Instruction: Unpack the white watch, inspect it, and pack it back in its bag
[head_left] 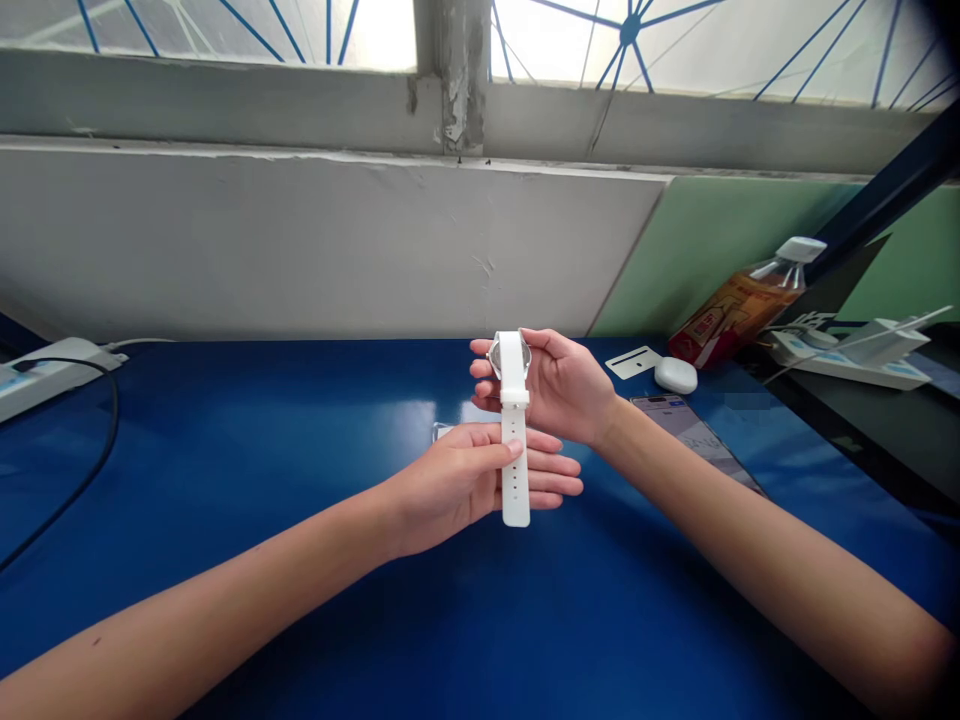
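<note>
Pinching the white watch strap [515, 470] between thumb and fingers [551, 470], the left hand [465, 480] holds the lower part of the strap, while the right hand [559, 385] curls around the round watch face [510, 355] at the top, so the watch hangs up and down in the air above the blue counter [300, 440]. Off to the right on the counter lie a phone [694, 435], a small white case [675, 375], a white card [634, 361] and a tipped bottle [739, 305], and a power strip [45, 370] with a black cable [82, 470] sits far left.
</note>
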